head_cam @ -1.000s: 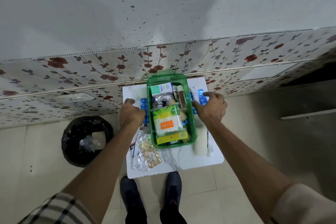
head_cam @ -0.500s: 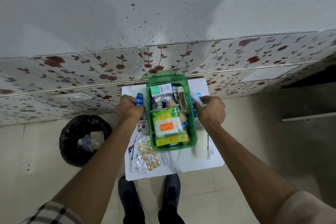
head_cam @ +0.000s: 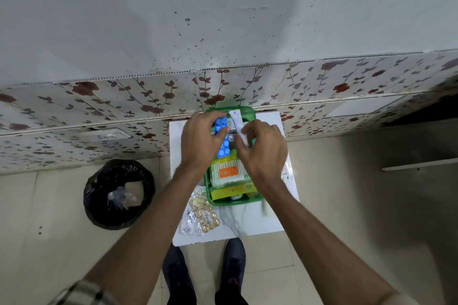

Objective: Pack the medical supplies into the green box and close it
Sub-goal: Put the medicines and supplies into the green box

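Green box below both hands, left hand gripping blue blister strip

Both hands hang over the far half of the box, which sits on a small table pushed against the wall. The left hand holds a blister strip just left of the right hand, which pinches a slim tube; the two items lie side by side between the hands. Nearer than both hands, inside the box, rests a cotton swab pack with a flat carton nearer still. Below the left wrist, outside the box (on the tabletop), lie loose pill strips. Far left of the left forearm, a lined bin stands on the floor. Two shoes stand at the table's near edge, between the forearms.
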